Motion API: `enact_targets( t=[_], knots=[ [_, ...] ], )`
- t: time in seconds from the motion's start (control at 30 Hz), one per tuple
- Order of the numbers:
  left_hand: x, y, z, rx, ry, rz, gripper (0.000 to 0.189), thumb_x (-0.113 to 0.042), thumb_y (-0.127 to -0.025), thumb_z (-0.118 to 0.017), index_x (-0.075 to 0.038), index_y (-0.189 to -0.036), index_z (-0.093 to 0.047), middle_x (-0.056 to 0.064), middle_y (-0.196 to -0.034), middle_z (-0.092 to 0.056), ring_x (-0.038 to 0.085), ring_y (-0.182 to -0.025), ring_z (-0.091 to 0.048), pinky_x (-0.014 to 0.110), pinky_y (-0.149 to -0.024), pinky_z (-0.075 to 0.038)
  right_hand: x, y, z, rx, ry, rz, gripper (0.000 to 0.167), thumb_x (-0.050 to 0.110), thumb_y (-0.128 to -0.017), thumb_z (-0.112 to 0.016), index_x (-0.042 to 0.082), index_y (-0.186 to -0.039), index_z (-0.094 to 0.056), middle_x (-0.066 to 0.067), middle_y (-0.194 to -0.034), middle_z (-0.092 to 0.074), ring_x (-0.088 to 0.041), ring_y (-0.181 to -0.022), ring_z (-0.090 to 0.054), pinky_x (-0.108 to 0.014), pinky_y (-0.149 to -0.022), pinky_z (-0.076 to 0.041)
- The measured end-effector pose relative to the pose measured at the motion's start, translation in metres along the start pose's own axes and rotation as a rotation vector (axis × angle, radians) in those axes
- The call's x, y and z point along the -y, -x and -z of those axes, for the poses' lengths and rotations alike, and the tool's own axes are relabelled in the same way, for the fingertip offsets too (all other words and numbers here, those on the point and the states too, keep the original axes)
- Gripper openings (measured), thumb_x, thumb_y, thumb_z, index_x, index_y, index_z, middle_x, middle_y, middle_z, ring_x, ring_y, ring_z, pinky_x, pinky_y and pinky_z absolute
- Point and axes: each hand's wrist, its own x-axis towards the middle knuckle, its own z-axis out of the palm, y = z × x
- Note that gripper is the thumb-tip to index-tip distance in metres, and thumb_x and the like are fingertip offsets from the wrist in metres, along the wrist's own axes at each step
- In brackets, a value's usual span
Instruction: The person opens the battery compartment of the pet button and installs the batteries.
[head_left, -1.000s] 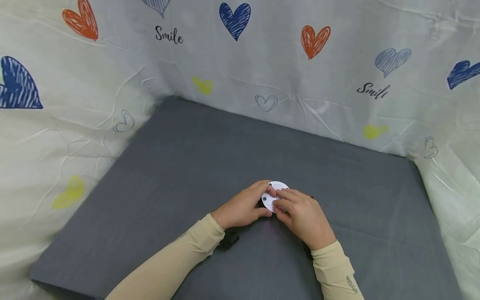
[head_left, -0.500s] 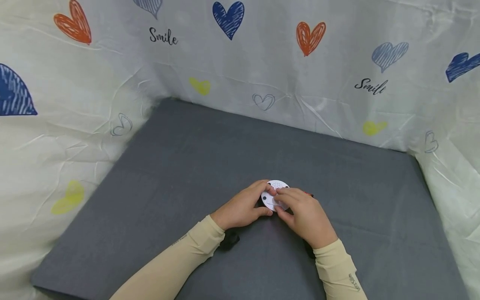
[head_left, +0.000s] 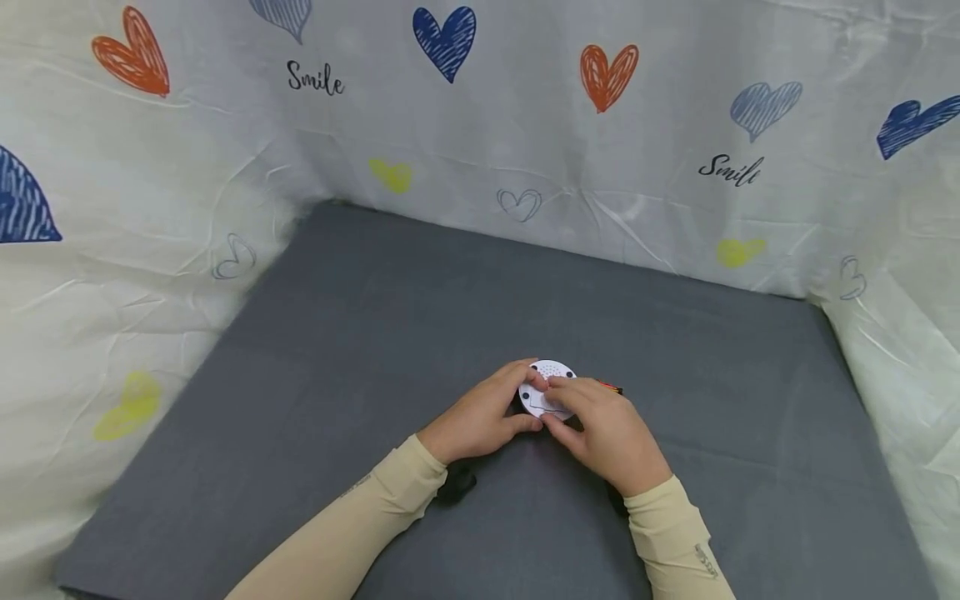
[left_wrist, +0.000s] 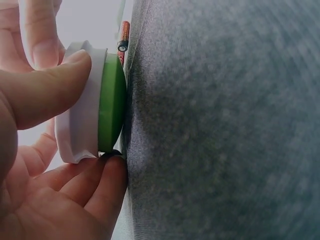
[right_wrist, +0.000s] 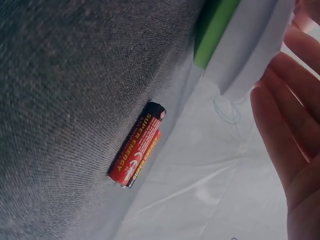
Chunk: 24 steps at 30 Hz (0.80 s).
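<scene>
Left hand [head_left: 483,417] gripped the disc [head_left: 537,401] by its rim while the right hand [head_left: 611,429] touched its upper face and near edge, whether pinching or merely pressing could not be told. Roughly level between the two hands, the disc was white side up, green side down. Two batteries [right_wrist: 137,144] lay together just beyond the right hand, the nearer hand, their long axes running roughly left to right.
</scene>
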Motion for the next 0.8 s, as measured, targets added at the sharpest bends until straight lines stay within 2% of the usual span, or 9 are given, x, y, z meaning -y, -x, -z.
enact_targets(
  t=[0.13, 0.27, 0.43, 0.67, 0.8],
  knots=[
    [-0.0006, -0.0009, -0.0003, 0.005, -0.002, -0.004, 0.04, -0.016, -0.097, -0.083, -0.012, -0.13, -0.06, 0.011, -0.164, -0.049, 0.028, -0.156, -0.047, 0.047, -0.127, -0.041, -0.003, 0.0021, 0.0002, 0.0, -0.037, -0.041, 0.023, 0.017, -0.089, -0.091, 0.01, -0.108, -0.079, -0.008, -0.124, -0.079, -0.025, -0.12, -0.075, -0.045, -0.093, -0.065],
    [-0.0021, -0.0014, 0.0, 0.007, 0.007, 0.033, 0.043, -0.017, -0.097, -0.083, -0.013, -0.132, -0.058, 0.012, -0.168, -0.046, 0.029, -0.157, -0.045, 0.047, -0.128, -0.04, -0.003, 0.0013, -0.0006, 0.002, -0.045, -0.05, 0.017, 0.016, -0.09, -0.09, 0.012, -0.102, -0.078, -0.006, -0.121, -0.08, -0.023, -0.117, -0.075, -0.044, -0.091, -0.065],
    [-0.0013, -0.0032, -0.001, 0.009, 0.013, 0.079, 0.051, -0.02, -0.097, -0.084, -0.013, -0.138, -0.054, 0.011, -0.171, -0.043, 0.027, -0.157, -0.045, 0.047, -0.128, -0.04, -0.0012, 0.0004, -0.0017, -0.012, 0.01, 0.001, 0.015, 0.014, -0.088, -0.091, 0.012, -0.095, -0.078, -0.005, -0.116, -0.081, -0.022, -0.11, -0.075, -0.044, -0.089, -0.064],
    [-0.0003, -0.0044, -0.0018, 0.004, 0.007, 0.078, 0.07, -0.023, -0.098, -0.083, -0.011, -0.155, -0.045, 0.01, -0.171, -0.043, 0.026, -0.158, -0.044, 0.047, -0.129, -0.039, 0.0009, -0.0008, -0.0022, -0.045, 0.069, 0.044, 0.013, 0.009, -0.088, -0.088, 0.012, -0.091, -0.075, -0.004, -0.111, -0.081, -0.021, -0.103, -0.076, -0.043, -0.081, -0.061],
    [0.0, -0.0042, -0.002, 0.01, -0.003, 0.08, 0.073, -0.025, -0.099, -0.082, -0.011, -0.158, -0.043, 0.01, -0.171, -0.043, 0.026, -0.159, -0.042, 0.047, -0.13, -0.037, 0.0024, -0.0008, -0.0006, -0.056, 0.077, 0.049, 0.015, 0.009, -0.087, -0.088, 0.013, -0.09, -0.073, -0.004, -0.111, -0.081, -0.02, -0.101, -0.076, -0.042, -0.079, -0.061]
  ],
)
